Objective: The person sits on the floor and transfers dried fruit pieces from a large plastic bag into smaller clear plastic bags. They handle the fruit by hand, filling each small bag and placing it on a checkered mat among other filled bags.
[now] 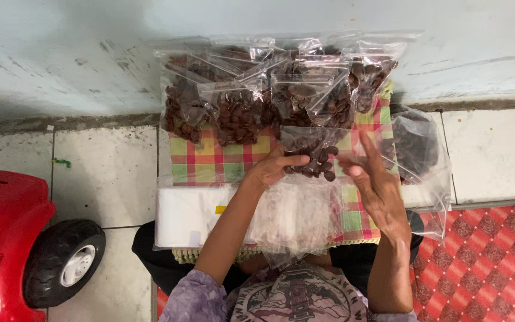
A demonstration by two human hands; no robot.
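Now left hand (271,169) fingers pinch small bag (312,152); right hand (369,179) fingers spread, empty.

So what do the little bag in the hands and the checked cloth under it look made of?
The small bag looks like thin clear plastic film: glossy, creased, its dark brown pieces showing through. The checked cloth appears to be woven fabric, matte, with red, green and yellow squares, though the weave is too fine to confirm.

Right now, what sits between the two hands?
In the head view, a small clear bag of brown pieces sits between them. The left hand grips its left edge; the right hand is open just off its right side.
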